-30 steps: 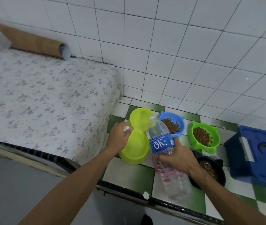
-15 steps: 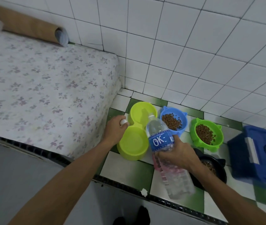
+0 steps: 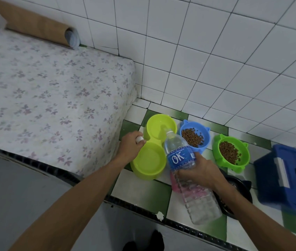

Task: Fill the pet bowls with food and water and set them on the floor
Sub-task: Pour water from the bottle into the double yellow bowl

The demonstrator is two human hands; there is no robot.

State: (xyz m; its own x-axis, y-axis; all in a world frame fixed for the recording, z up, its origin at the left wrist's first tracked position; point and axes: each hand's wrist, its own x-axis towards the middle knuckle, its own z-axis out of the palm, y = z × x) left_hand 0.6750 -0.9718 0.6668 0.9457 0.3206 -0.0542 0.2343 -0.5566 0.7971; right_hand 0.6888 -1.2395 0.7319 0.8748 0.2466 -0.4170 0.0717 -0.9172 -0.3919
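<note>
Bottle (image 3: 179, 157) lies tilted in your right hand (image 3: 200, 172), gripped at its blue label, neck over the far cup's rim. Your left hand (image 3: 131, 144) pinches the white cap (image 3: 139, 139) beside the yellow-green double bowl (image 3: 150, 160) on the floor. Beyond, the blue bowl (image 3: 204, 130) and green bowl (image 3: 245, 158) hold kibble near the wall.

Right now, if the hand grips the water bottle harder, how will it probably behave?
The water bottle looks like thin clear plastic, so it would probably dent. Its neck is open, the white cap in the left hand, so squeezing may spill water.
</note>
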